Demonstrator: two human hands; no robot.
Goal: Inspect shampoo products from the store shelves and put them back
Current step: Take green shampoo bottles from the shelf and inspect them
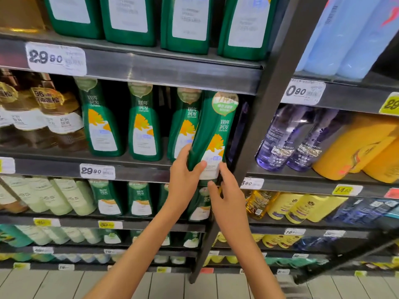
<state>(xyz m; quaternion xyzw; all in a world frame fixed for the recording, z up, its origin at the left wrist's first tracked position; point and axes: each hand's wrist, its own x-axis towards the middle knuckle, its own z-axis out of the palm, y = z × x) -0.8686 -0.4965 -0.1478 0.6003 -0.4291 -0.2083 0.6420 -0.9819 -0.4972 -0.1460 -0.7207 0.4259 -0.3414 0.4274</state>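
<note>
Green shampoo bottle (212,134), tilted, rises above the left hand (183,175) and right hand (228,190), both curled round its base, just before the shelf (140,169); probably reshelving: next, stand it right of matching bottles (142,126).

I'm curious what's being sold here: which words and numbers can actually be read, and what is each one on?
"100年润发 CENTAINE": held green bottle
"29 80": upper price tag
"29 90": middle price tag
"0 90": right price tag
"SHAMPOO": purple bottles
"96": brown bottles
Lower price tags and the labels' small print: too blurred to read.
</note>
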